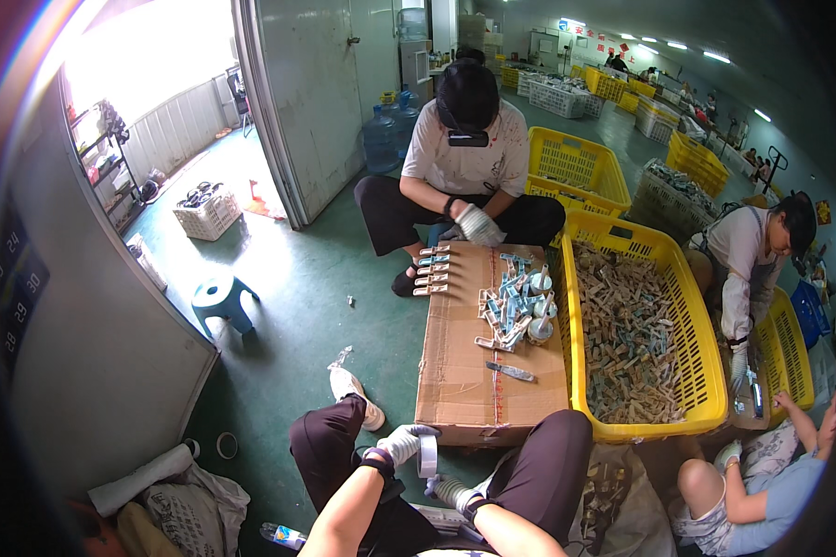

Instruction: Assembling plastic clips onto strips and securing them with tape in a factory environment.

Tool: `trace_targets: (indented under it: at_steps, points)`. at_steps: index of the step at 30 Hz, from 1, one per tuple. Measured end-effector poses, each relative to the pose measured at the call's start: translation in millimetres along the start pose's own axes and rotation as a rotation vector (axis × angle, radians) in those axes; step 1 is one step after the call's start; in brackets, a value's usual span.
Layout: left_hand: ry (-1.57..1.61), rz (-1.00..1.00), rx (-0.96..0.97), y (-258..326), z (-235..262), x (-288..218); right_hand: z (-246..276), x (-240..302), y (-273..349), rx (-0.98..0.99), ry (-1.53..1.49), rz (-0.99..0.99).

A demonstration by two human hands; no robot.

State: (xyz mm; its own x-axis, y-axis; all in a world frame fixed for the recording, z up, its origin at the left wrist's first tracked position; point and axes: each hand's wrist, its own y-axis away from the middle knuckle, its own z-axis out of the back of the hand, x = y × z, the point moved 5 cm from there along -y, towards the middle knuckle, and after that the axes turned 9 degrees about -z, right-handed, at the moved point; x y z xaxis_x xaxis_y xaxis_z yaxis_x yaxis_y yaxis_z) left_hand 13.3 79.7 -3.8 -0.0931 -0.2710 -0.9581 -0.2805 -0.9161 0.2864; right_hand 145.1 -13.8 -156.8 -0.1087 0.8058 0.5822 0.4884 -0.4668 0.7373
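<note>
Roll of white tape (pixel 427 457), held above the wearer's lap and just short of the near edge of a cardboard box (pixel 455 371). The gloved left hand (pixel 402 445) grips the roll from its left side, fingers clamped on its upper rim. The gloved right hand (pixel 450 492) lies just below and to the right of the roll; whether its fingers are parted or closed, and whether they touch the tape, cannot be told. On the box top, a flat knife-like tool (pixel 511 371) lies nearest the wearer; beyond it is a loose heap of pale blue and white clips (pixel 500 306), with small round containers (pixel 540 329) along the heap's right side. A row of clips (pixel 432 270) lines the far left edge. Right of the box stands a yellow crate (pixel 655 431) filled with many similar clips. At the far end sits a co-worker (pixel 469 139), with a gloved hand (pixel 479 226) at the box's far edge. On the green floor to the left stands a blue stool (pixel 218 297); a ring-shaped roll (pixel 227 446) lies nearer the wearer.
</note>
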Motion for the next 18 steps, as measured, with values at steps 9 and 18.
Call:
trace_targets:
  at_steps: [9, 18]
  points:
    - [-0.014, -0.047, 0.017, -5, 0, 5, 6, -3, -4, -0.037, 0.062, 0.006]
    - [0.020, -0.002, 0.001, 12, 3, 11, -8, -12, 0, 0.017, 0.103, 0.007]
